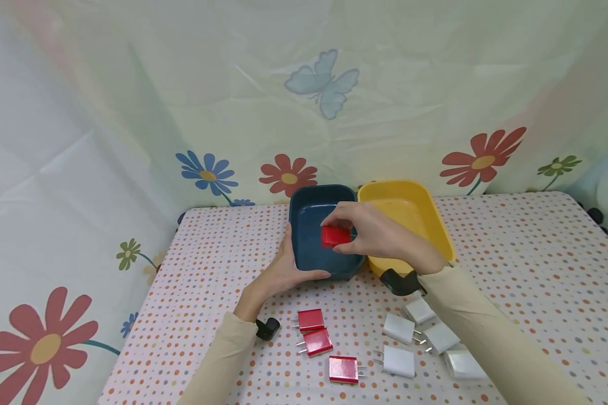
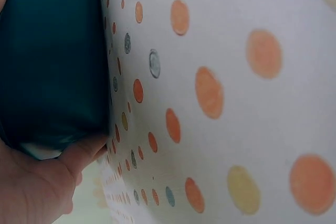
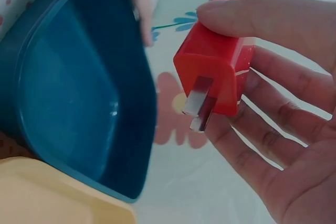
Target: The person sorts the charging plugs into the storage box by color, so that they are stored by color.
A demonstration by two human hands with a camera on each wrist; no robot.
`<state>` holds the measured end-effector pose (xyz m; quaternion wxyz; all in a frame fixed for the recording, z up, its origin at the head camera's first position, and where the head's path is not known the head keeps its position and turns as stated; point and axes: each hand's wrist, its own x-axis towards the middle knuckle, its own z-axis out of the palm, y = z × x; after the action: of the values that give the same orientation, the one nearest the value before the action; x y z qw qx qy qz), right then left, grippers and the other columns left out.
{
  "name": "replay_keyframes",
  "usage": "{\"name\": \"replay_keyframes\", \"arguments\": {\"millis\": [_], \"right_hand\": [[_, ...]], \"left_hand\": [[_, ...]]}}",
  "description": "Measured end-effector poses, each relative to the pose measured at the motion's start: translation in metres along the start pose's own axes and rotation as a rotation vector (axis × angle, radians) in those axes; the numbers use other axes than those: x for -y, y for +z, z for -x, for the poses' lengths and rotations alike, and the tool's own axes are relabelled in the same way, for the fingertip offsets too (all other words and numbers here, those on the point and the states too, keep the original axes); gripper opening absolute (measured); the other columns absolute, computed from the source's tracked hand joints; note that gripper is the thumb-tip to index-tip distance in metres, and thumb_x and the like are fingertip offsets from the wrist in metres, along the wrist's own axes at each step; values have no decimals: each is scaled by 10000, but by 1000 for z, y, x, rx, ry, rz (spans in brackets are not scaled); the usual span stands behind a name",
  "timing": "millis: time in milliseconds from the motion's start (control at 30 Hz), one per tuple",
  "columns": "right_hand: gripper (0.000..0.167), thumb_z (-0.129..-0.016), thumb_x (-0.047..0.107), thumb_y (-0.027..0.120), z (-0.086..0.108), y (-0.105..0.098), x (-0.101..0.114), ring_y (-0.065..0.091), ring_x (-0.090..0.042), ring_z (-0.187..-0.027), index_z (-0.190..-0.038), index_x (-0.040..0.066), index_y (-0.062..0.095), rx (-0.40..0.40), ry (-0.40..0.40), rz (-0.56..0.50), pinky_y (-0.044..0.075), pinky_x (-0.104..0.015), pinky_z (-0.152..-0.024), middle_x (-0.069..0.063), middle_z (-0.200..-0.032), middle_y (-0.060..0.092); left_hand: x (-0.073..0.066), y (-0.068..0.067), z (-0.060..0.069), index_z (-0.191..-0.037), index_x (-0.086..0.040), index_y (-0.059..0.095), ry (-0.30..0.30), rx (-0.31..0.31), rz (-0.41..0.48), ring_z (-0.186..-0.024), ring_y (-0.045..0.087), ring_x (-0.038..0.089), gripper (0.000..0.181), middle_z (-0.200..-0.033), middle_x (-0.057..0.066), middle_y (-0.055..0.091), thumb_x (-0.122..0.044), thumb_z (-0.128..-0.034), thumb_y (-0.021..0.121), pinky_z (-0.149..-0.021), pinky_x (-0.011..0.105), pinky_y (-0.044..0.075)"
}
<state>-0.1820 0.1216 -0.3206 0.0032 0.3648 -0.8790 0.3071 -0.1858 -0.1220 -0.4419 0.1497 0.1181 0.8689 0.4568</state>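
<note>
R hand (image 1: 370, 228) pinches red plug (image 3: 207, 59) betw. thumb & fingers, spread only to plug width; plug is above blue tray (image 1: 306, 225) in head view; R-wrist cam shows its two flat metal prongs clearly, head doesn't; L hand (image 1: 286, 264) holds tray's near-L corner; L-wrist cam gives outer wall close up; yellow tray (image 1: 418, 216) just beside, to R; three more red plugs (image 1: 316, 342) & five white plugs (image 1: 398, 360) on dotted table (image 1: 208, 264), head view only.
</note>
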Motion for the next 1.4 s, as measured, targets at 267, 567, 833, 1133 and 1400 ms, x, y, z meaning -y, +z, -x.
{"name": "replay_keyframes", "arguments": {"millis": [267,567,833,1133,1400], "right_hand": [[429,-799,58,905,-13,22,-18,633,-272,-973,-1188,-9,735,31,51,37,622,-378,-792,-128,-1082,695],[412,-817,30,882,-22,47,-28,628,-285,-1013,-1189,-31,718,96,86,8,617,-355,-814,-144,-1097,692],[427,-823,40,880,-24,58,-37,620,-296,-1040,-1208,-34,712,128,143,23,609,-369,-847,-161,-1131,687],[409,-838,20,864,-23,71,-49,618,-298,-1011,-1204,-54,698,127,231,51,609,-377,-863,-179,-1111,673],[402,-834,27,875,-25,77,-49,626,-259,-948,-1191,-63,712,200,246,127,606,-357,-853,-148,-1048,693]], "left_hand": [[-2,1,1,-1664,-228,-175,-25,-2,-17,-1589,95,336,1384,-1750,75,23,-527,-804,867,-1200,638,296],[-3,1,2,-1664,-203,-172,-27,-10,-10,-1587,106,355,1381,-1751,96,17,-511,-814,872,-1201,633,299],[-1,3,3,-1666,-179,-159,-2,-21,-6,-1588,101,339,1384,-1750,104,14,-504,-811,879,-1208,621,293],[1,6,1,-1670,-180,-148,-17,-30,-2,-1594,94,339,1401,-1753,99,6,-520,-794,891,-1223,615,264],[-1,4,3,-1670,-162,-141,-17,-34,6,-1594,92,337,1400,-1751,103,13,-530,-793,887,-1228,607,260]]}}
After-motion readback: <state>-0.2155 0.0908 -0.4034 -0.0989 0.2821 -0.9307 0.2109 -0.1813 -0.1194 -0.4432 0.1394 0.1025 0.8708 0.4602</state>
